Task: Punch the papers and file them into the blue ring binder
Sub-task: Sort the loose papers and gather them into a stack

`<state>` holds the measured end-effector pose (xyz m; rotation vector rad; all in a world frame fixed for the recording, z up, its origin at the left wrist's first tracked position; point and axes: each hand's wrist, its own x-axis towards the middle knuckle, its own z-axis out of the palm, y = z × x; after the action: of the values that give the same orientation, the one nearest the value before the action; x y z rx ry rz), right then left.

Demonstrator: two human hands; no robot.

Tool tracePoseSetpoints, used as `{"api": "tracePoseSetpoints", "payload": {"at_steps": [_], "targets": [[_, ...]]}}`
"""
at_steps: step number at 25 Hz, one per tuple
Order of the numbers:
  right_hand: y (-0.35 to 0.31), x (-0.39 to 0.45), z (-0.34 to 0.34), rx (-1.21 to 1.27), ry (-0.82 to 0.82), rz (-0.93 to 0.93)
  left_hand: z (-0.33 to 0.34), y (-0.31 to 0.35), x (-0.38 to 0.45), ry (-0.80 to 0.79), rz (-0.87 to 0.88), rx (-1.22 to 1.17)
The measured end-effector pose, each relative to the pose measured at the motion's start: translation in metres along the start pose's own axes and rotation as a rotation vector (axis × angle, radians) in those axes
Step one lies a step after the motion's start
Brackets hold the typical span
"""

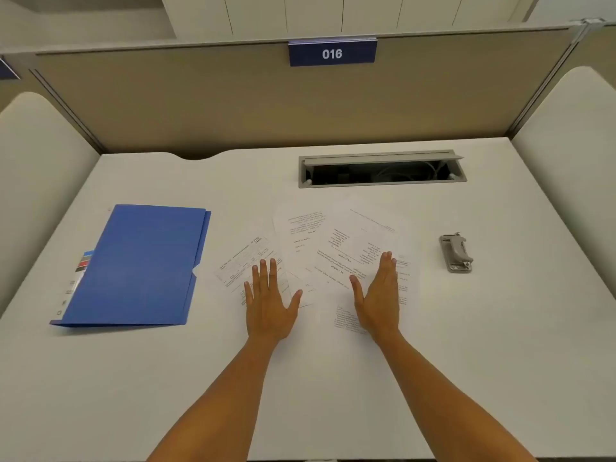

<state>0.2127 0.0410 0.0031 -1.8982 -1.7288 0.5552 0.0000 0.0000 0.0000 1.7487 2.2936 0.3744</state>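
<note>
Still loose: papers (333,258) fanned mid-table (333,378), askew and overlapping, under flat open left hand (270,303) and right hand (378,300), gripping nothing. Risk: uneven stack, misaligned holes. Blue ring binder (140,265) closed at left; punch (456,252) well apart, right.

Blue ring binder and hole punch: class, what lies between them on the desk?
In the head view, the scattered papers lie between blue ring binder and hole punch, with both hands flat on them.
</note>
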Motion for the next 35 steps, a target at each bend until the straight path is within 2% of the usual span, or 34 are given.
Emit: {"api": "tracePoseSetpoints", "payload": {"at_steps": [4, 6, 9, 13, 16, 21, 26, 31, 35], "targets": [[0.0, -0.011, 0.008, 0.038, -0.005, 0.165, 0.009, -0.003, -0.002, -0.172, -0.053, 0.074], [-0.004, -0.01, 0.01, 0.052, 0.014, 0.24, 0.011, -0.001, -0.003, -0.205, -0.054, 0.063], [-0.012, -0.001, 0.01, 0.05, -0.002, 0.342, 0.012, 0.0, 0.0, -0.217, 0.012, 0.058], [-0.02, 0.01, 0.012, -0.053, -0.052, 0.386, 0.011, 0.003, 0.0, -0.204, 0.069, 0.034], [-0.024, 0.021, 0.005, -0.16, -0.091, 0.429, 0.008, 0.005, 0.004, -0.218, 0.014, 0.012], [-0.034, 0.027, 0.005, -0.109, -0.136, 0.491, -0.001, 0.016, 0.014, -0.199, -0.129, -0.094], [-0.042, 0.032, 0.003, -0.124, -0.158, 0.628, -0.013, 0.017, 0.026, -0.269, -0.286, -0.021], [-0.042, 0.039, 0.011, -0.186, -0.177, 0.698, -0.016, 0.015, 0.03, -0.295, -0.321, 0.035], [-0.047, 0.039, 0.017, -0.188, -0.119, 0.742, -0.018, 0.015, 0.033, -0.313, -0.331, 0.073]]}}
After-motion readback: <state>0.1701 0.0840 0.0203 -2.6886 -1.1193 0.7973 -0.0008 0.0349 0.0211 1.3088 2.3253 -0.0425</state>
